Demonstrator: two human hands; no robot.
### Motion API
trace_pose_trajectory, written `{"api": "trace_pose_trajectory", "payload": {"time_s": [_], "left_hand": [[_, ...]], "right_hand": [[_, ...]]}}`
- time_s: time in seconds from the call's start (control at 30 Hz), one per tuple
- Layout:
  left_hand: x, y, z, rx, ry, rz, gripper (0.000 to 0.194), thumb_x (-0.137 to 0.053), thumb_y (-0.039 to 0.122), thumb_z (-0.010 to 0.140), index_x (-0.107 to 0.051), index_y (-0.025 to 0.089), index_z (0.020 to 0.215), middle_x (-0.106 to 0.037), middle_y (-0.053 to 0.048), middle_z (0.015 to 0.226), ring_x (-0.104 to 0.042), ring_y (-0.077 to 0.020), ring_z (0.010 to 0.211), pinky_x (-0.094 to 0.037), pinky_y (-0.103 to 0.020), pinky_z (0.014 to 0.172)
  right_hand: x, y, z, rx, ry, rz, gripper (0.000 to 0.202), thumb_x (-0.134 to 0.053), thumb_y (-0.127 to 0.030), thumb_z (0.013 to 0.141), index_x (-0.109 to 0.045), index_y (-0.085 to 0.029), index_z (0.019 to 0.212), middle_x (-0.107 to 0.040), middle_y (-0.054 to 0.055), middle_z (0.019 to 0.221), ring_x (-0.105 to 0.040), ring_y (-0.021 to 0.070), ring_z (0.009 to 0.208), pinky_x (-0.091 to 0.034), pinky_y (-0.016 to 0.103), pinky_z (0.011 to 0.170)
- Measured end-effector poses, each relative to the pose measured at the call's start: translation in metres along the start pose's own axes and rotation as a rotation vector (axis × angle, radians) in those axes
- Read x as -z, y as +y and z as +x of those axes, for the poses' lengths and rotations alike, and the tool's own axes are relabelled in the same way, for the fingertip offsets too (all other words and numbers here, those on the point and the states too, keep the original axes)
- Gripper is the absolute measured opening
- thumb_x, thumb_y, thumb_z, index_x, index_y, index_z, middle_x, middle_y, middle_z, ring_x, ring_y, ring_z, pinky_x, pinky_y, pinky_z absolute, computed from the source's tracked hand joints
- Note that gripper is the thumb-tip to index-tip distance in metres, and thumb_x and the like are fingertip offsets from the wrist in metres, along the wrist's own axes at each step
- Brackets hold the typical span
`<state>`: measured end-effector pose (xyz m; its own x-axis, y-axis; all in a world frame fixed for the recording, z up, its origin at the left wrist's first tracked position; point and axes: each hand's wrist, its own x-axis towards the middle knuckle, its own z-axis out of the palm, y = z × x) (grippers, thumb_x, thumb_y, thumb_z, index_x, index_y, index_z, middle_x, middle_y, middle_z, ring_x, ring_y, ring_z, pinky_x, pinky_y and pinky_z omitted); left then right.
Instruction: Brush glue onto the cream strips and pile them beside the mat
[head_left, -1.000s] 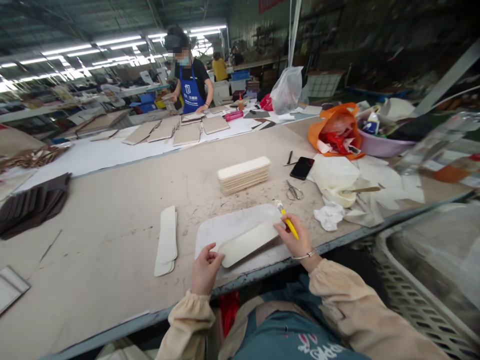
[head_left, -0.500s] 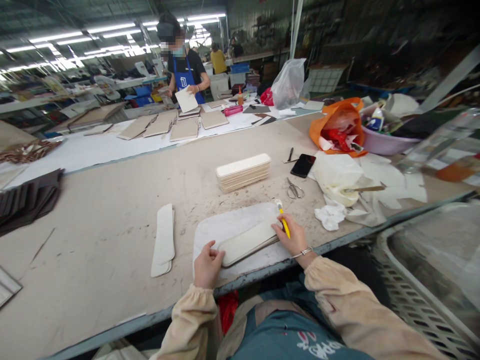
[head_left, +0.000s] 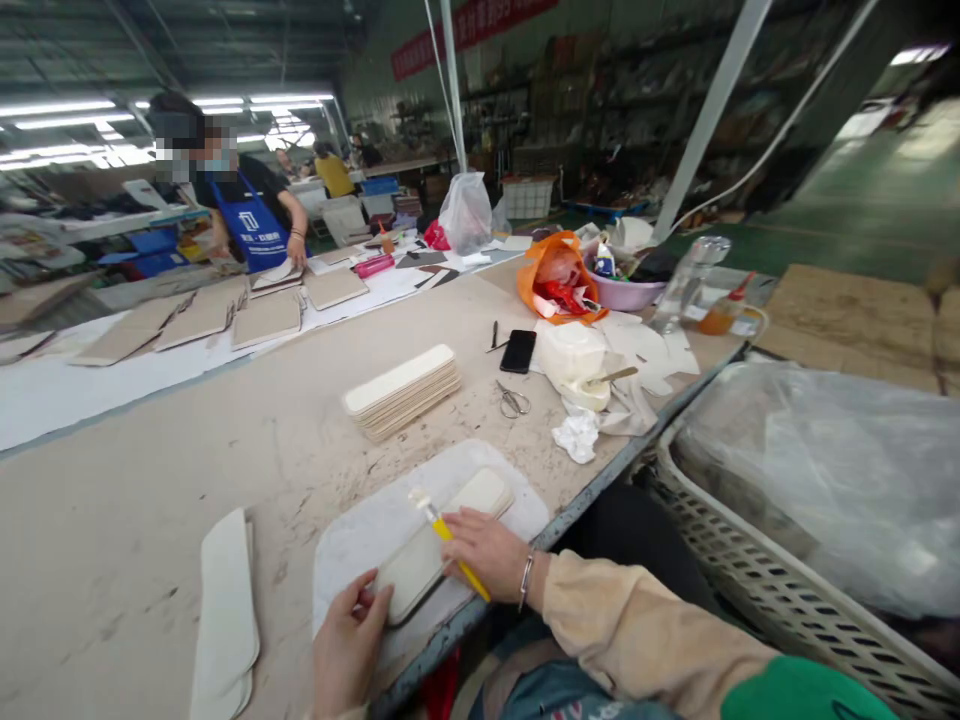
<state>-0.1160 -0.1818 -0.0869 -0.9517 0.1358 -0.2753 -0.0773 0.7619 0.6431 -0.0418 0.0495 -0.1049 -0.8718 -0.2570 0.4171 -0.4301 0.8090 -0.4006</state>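
My left hand [head_left: 349, 640] pinches the near left end of a long, cream, round-cornered strip [head_left: 405, 570], which lies on a white sheet [head_left: 352, 540]; other strips seem to be under it. A brush with a yellow handle [head_left: 471, 578] is held in my right hand [head_left: 484, 555]. Its pale bristles point away from me, above the strip. The fingers of that hand rest along the strip's near edge. Left of the sheet lie a few loose cream strips [head_left: 225, 610]. Beyond it stands a neat stack of similar strips [head_left: 405, 390].
Scissors [head_left: 513, 402], a phone [head_left: 518, 351], a crumpled tissue [head_left: 576, 436] and a white tub [head_left: 574, 360] with a stick lie to the right. Farther back are an orange bag [head_left: 536, 290] and a purple basin [head_left: 626, 293]. A plastic basket [head_left: 757, 570] stands beside the table. A co-worker [head_left: 247, 210] handles panels opposite.
The view has swung right. My right hand has moved from the strip's far right end to its near edge, with the brush still in it. My left hand stays at the left end.
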Motion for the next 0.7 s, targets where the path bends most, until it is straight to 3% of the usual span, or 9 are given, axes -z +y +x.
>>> {"api": "trace_pose_trajectory", "payload": {"time_s": [0.07,0.13,0.4,0.57,0.7], "left_hand": [[0.001,0.003,0.000,0.005,-0.010,0.012,0.066,-0.051,0.066,0.059,-0.062,0.016,0.100,-0.060,0.000,0.068,-0.060,-0.0194,0.060,-0.046,-0.032,0.060],[0.001,0.007,-0.001,0.005,-0.016,0.019,0.067,-0.051,0.067,0.058,-0.062,0.016,0.100,-0.060,0.001,0.067,-0.060,-0.0194,0.059,-0.046,-0.032,0.059],[0.000,0.006,-0.001,-0.007,-0.014,-0.012,0.063,-0.053,0.066,0.060,-0.060,0.018,0.100,-0.057,0.001,0.070,-0.059,-0.0197,0.060,-0.046,-0.034,0.064],[-0.001,0.006,-0.001,-0.006,-0.010,0.000,0.066,-0.054,0.066,0.060,-0.061,0.016,0.101,-0.056,0.000,0.071,-0.058,-0.0197,0.060,-0.046,-0.035,0.065],[-0.002,0.005,-0.001,-0.022,0.015,0.007,0.069,-0.054,0.067,0.059,-0.062,0.014,0.102,-0.057,-0.001,0.072,-0.057,-0.0197,0.062,-0.046,-0.035,0.065]], "right_hand": [[-0.007,-0.007,0.001,0.042,-0.083,0.000,0.025,-0.047,-0.041,0.091,-0.057,-0.020,0.101,-0.063,0.007,0.110,-0.043,0.0183,0.125,-0.031,0.038,0.106],[-0.008,-0.006,-0.001,0.022,-0.085,-0.007,0.029,-0.046,-0.045,0.091,-0.057,-0.020,0.101,-0.063,0.008,0.111,-0.043,0.0187,0.125,-0.028,0.040,0.108],[0.026,0.045,-0.028,-0.317,0.132,-0.085,0.016,-0.056,-0.030,0.086,-0.055,-0.020,0.098,-0.063,0.012,0.107,-0.051,0.0247,0.118,-0.033,0.049,0.105],[0.027,0.060,-0.028,-0.550,0.292,0.006,0.020,-0.059,-0.030,0.084,-0.049,-0.021,0.099,-0.061,0.011,0.105,-0.057,0.0237,0.104,-0.046,0.043,0.092],[0.024,0.062,-0.023,-0.622,0.312,0.118,0.018,-0.056,-0.028,0.085,-0.047,-0.023,0.100,-0.062,0.006,0.097,-0.060,0.0208,0.093,-0.049,0.037,0.082]]}}
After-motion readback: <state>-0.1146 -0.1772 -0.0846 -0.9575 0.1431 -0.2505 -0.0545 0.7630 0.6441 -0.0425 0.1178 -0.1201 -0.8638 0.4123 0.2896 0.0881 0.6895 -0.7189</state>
